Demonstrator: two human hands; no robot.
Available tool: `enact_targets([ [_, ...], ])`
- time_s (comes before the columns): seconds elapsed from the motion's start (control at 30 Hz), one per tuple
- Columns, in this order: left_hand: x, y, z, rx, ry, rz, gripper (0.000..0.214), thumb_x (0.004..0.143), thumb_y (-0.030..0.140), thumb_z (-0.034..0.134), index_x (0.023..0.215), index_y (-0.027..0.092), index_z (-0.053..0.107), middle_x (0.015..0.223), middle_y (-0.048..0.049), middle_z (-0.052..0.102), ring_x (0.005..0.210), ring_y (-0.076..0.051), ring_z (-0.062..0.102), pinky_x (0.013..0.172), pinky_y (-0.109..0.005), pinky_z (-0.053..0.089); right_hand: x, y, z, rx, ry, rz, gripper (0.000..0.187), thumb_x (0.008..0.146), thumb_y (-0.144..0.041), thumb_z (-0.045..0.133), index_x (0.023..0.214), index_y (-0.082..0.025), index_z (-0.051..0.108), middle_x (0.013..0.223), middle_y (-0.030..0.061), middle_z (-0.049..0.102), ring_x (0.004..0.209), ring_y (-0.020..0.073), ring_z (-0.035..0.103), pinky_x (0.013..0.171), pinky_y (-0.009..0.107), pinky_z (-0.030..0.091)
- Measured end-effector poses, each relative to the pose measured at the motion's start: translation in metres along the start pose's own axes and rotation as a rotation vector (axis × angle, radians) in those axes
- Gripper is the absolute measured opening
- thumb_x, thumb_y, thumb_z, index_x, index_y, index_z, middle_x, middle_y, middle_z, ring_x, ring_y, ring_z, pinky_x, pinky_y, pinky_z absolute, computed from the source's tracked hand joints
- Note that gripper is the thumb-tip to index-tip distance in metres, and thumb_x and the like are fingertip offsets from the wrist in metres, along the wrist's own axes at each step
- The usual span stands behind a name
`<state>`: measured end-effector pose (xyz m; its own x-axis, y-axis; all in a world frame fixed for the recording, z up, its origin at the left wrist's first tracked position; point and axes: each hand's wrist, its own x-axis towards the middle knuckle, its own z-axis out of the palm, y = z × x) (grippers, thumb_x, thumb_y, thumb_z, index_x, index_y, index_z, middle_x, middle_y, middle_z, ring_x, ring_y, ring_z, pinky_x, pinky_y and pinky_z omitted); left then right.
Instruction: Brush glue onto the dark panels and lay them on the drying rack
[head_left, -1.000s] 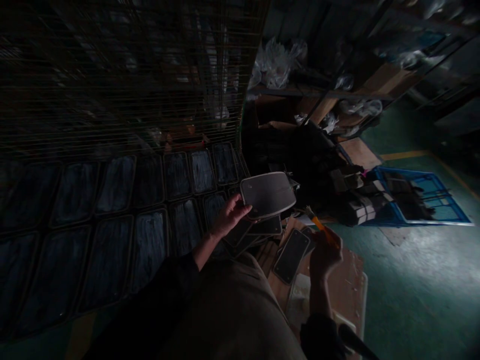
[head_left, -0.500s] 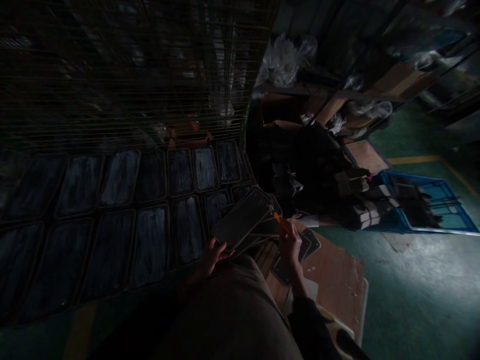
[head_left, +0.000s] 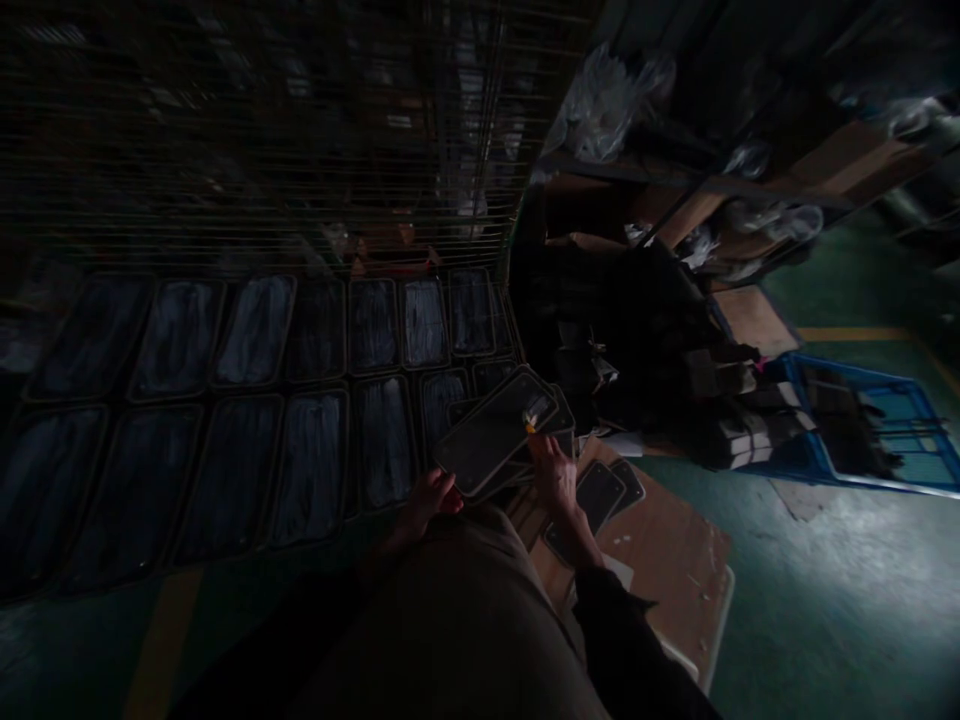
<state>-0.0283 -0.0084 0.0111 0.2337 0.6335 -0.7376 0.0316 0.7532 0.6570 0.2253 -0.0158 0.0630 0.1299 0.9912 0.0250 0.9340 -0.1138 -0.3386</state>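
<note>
My left hand (head_left: 433,496) is closed on the near left corner of a dark rectangular panel (head_left: 480,438) with rounded corners and a pale edge. My right hand (head_left: 556,474) grips a brush (head_left: 531,424) by its yellow-orange handle. The brush's pale tip rests at the panel's far right end, where a whitish patch shows. More dark panels (head_left: 565,428) lie beneath the held one. Beside my right forearm, several similar panels (head_left: 600,494) sit overlapping on a brown board (head_left: 667,560). The scene is dim, so fine detail is lost.
Two rows of dark panels with streaky whitish coating (head_left: 307,468) spread out to the left. Behind them rises a wire mesh cage (head_left: 300,150). To the right are shelves with plastic bags (head_left: 604,105), stacked dark bundles (head_left: 742,430) and a blue crate (head_left: 825,465) on the green floor.
My right hand and the brush have moved left and inward, onto the panel's right end. My left hand still holds the panel's corner. The camera view has shifted slightly.
</note>
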Motion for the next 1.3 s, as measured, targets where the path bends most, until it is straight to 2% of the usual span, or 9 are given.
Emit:
enact_targets([
  [0.17,-0.003,0.006,0.002,-0.017,0.02,-0.037,0.033,0.078,0.048,0.07,0.082,0.018,0.056,0.061,-0.0016,0.067,0.053,-0.016,0.067,0.053,-0.025,0.053,-0.052,-0.042,0.008,0.09,-0.124,-0.074,0.031,0.091,-0.01,0.041,0.112,-0.018,0.062,0.094,0.0079,0.066,0.068,0.0154,0.061,0.055,0.023,0.038],
  [0.33,0.005,0.002,-0.001,-0.041,-0.013,-0.067,0.036,0.073,0.049,0.074,0.078,0.018,0.056,0.057,-0.0009,0.065,0.049,-0.016,0.065,0.052,-0.026,0.052,-0.073,-0.064,0.006,0.342,-0.204,-0.105,0.032,0.09,-0.01,0.041,0.113,-0.021,0.062,0.094,0.0062,0.069,0.077,0.0168,0.067,0.062,0.022,0.048],
  [0.43,0.009,0.001,-0.004,-0.03,-0.024,-0.067,0.034,0.074,0.047,0.073,0.079,0.017,0.057,0.056,-0.0006,0.065,0.05,-0.016,0.066,0.052,-0.026,0.052,-0.067,-0.061,0.005,0.529,-0.199,-0.061,0.029,0.092,-0.016,0.043,0.112,-0.021,0.064,0.096,0.0065,0.071,0.081,0.0176,0.069,0.068,0.024,0.053],
  [0.57,0.011,0.0,-0.006,-0.001,-0.04,-0.051,0.025,0.079,0.04,0.069,0.079,0.017,0.058,0.055,-0.0002,0.066,0.05,-0.015,0.066,0.05,-0.024,0.053,-0.039,-0.042,0.006,0.691,-0.224,0.018,0.027,0.094,-0.031,0.047,0.11,-0.019,0.066,0.08,0.0047,0.072,0.065,0.0174,0.068,0.06,0.025,0.054],
  [0.7,0.014,-0.002,-0.004,0.003,-0.001,-0.041,0.024,0.077,0.035,0.073,0.077,0.018,0.056,0.052,0.001,0.064,0.045,-0.015,0.063,0.045,-0.023,0.051,-0.013,-0.03,0.003,0.715,-0.064,0.115,0.031,0.094,-0.04,0.048,0.107,-0.018,0.067,0.085,0.0057,0.072,0.065,0.0174,0.067,0.06,0.026,0.054],
  [0.83,0.017,-0.003,-0.005,-0.031,0.099,0.031,0.026,0.072,0.03,0.078,0.077,0.018,0.055,0.056,0.002,0.064,0.046,-0.014,0.064,0.044,-0.021,0.05,-0.012,-0.041,0.001,0.8,-0.158,0.103,0.036,0.095,-0.046,0.05,0.113,-0.019,0.066,0.082,0.0039,0.071,0.063,0.0172,0.067,0.06,0.027,0.054],
  [0.97,0.016,0.0,-0.008,-0.018,0.116,0.024,0.018,0.079,0.028,0.07,0.075,0.018,0.056,0.056,0.0016,0.064,0.046,-0.014,0.064,0.044,-0.022,0.051,-0.013,-0.059,0.011,0.862,-0.249,0.071,0.038,0.094,-0.05,0.053,0.109,-0.018,0.067,0.077,0.0034,0.07,0.064,0.0175,0.066,0.061,0.027,0.054],
  [1.17,0.013,0.007,-0.008,-0.024,0.102,0.01,0.013,0.08,0.022,0.069,0.075,0.017,0.058,0.057,0.0016,0.064,0.047,-0.013,0.064,0.045,-0.021,0.051,0.002,-0.062,0.021,0.943,-0.119,0.225,0.039,0.092,-0.05,0.053,0.108,-0.017,0.066,0.07,0.0025,0.067,0.058,0.0171,0.064,0.057,0.027,0.054],
  [1.3,0.013,0.011,-0.007,-0.028,0.156,0.006,0.011,0.079,0.016,0.067,0.075,0.016,0.057,0.06,0.0024,0.064,0.048,-0.012,0.064,0.046,-0.02,0.051,-0.002,-0.066,0.027,0.946,-0.162,0.193,0.036,0.092,-0.048,0.055,0.105,-0.016,0.066,0.069,0.0017,0.068,0.058,0.0161,0.064,0.056,0.025,0.052],
])
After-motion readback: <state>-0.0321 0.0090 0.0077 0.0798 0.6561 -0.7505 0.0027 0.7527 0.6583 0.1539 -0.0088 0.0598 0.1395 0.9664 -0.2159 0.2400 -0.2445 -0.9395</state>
